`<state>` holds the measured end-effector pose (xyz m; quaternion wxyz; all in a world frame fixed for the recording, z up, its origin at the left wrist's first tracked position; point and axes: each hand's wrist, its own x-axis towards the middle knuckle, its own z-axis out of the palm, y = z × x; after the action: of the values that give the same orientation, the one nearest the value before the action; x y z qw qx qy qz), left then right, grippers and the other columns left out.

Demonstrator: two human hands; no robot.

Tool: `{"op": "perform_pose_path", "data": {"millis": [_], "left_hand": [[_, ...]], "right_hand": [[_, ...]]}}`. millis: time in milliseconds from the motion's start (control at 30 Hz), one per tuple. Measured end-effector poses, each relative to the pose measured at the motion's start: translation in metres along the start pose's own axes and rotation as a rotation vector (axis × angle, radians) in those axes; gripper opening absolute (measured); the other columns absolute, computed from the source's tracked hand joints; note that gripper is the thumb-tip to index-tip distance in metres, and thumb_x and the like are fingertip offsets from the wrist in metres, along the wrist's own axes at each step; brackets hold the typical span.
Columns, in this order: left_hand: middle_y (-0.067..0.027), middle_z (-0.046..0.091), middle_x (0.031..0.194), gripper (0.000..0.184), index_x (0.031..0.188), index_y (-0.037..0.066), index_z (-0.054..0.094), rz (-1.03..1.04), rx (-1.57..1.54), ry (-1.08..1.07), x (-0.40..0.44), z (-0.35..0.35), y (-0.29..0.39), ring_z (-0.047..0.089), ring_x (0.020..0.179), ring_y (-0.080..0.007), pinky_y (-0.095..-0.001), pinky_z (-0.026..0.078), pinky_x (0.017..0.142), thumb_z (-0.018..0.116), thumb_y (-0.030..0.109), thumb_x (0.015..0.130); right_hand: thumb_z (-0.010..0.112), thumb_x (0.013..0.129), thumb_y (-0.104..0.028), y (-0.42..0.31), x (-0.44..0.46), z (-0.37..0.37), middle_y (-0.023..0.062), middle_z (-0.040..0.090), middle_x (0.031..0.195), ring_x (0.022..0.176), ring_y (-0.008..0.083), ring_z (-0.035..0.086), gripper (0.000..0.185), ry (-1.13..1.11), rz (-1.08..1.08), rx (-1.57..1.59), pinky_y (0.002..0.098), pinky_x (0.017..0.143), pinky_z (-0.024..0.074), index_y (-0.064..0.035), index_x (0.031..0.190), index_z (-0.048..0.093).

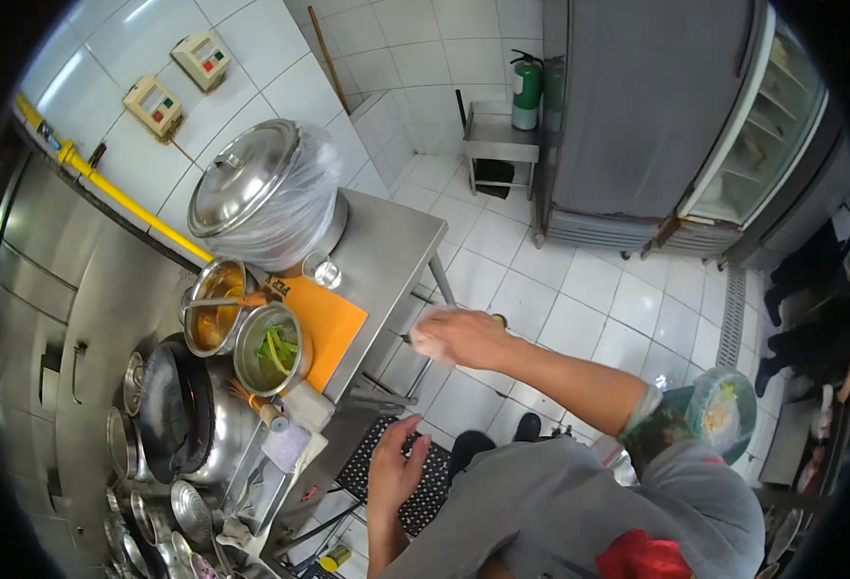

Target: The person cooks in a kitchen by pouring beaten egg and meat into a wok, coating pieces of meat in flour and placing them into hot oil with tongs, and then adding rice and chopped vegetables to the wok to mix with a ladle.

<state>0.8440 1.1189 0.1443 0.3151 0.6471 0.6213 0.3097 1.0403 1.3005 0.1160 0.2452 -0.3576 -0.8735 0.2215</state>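
Note:
My left hand [398, 472] hangs low in front of my body, empty, its fingers spread, above a black dotted stool seat. My right hand [454, 337] reaches across near the front edge of the steel table [386, 236]. Motion smears its fingers, so any hold is hidden. A small yellow-and-dark object [499, 319] shows just beside that wrist; whether it is held I cannot tell. Nearby on the table are a metal bowl of green stalks [277, 352], an orange board [333, 323] and a drinking glass [322, 271].
A large lidded pot [251, 179] wrapped in plastic stands at the table's back. Left of it sit a pot of orange sauce [214, 333] and a wok [174, 410]. The dotted stool [425, 487] is by my legs. A lined bin [745, 425] stands at right.

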Motion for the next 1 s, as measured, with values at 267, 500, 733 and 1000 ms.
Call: {"op": "perform_pose_path", "data": {"millis": [267, 500, 733, 1000], "left_hand": [[-0.0179, 0.064, 0.112, 0.04, 0.124, 0.0, 0.057, -0.176, -0.011, 0.134, 0.107, 0.045, -0.005, 0.064, 0.102, -0.0267, -0.0339, 0.051, 0.086, 0.067, 0.011, 0.087], [-0.0309, 0.05, 0.127, 0.068, 0.137, -0.007, 0.037, -0.281, 0.313, 0.383, 0.301, 0.075, -0.074, 0.049, 0.118, -0.0437, -0.045, 0.043, 0.1, 0.069, 0.02, 0.084], [-0.0297, 0.059, 0.108, 0.062, 0.128, -0.01, 0.043, -0.379, 0.577, 0.456, 0.412, 0.079, -0.179, 0.055, 0.104, -0.0487, -0.0506, 0.045, 0.093, 0.064, 0.013, 0.074], [-0.0241, 0.063, 0.109, 0.04, 0.116, 0.0, 0.059, -0.858, 0.781, 0.324, 0.499, 0.051, -0.237, 0.06, 0.101, -0.0413, -0.0488, 0.047, 0.088, 0.054, 0.014, 0.079]], "right_hand": [[0.067, 0.081, -0.019, 0.1, 0.143, 0.022, 0.0141, 0.057, 0.125, 0.122, 0.0304, 0.051, 0.051, 0.101, -0.226, -0.039, 0.0415, 0.101, 0.0417, -0.0122, 0.129, 0.053], [0.064, 0.087, -0.04, 0.302, -0.002, 0.013, 0.0165, 0.062, 0.122, 0.113, 0.0354, 0.057, 0.061, -0.384, 0.352, 0.145, 0.0439, 0.095, 0.0459, -0.0126, 0.139, 0.047], [0.071, 0.078, -0.041, 0.416, -0.204, -0.086, 0.0125, 0.072, 0.095, 0.093, 0.0286, 0.068, 0.05, -0.276, 1.209, 0.079, 0.0383, 0.087, 0.0526, -0.0036, 0.111, 0.065], [0.067, 0.079, -0.043, 0.532, -0.032, -0.101, 0.0125, 0.07, 0.099, 0.09, 0.0335, 0.067, 0.048, -0.307, 1.03, 0.301, 0.0423, 0.082, 0.0531, -0.0082, 0.112, 0.065]]}}
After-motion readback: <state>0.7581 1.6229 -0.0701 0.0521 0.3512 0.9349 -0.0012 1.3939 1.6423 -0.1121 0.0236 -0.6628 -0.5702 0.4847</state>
